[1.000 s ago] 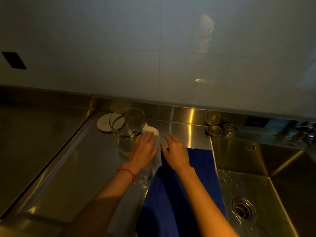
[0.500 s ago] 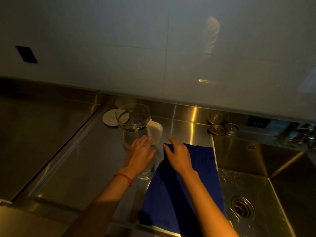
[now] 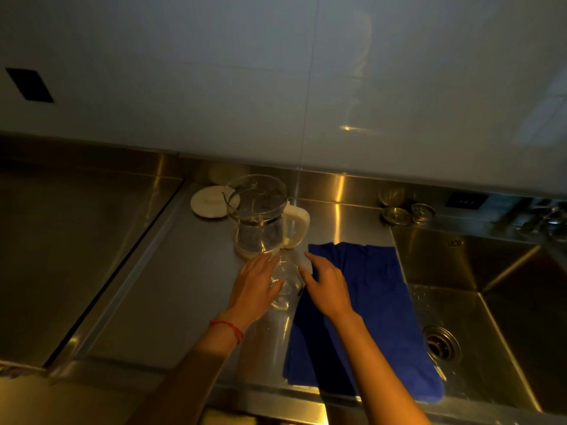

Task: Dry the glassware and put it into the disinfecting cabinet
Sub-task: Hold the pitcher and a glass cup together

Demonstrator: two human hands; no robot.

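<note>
At centre frame we see the left hand and right hand, fingers relaxed, flanking a small clear glass on the steel surface; the left touches it, beside a blue cloth.

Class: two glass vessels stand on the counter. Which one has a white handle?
The glass pitcher, taller, nearer the wall; the small glass between the hands has none.
</note>
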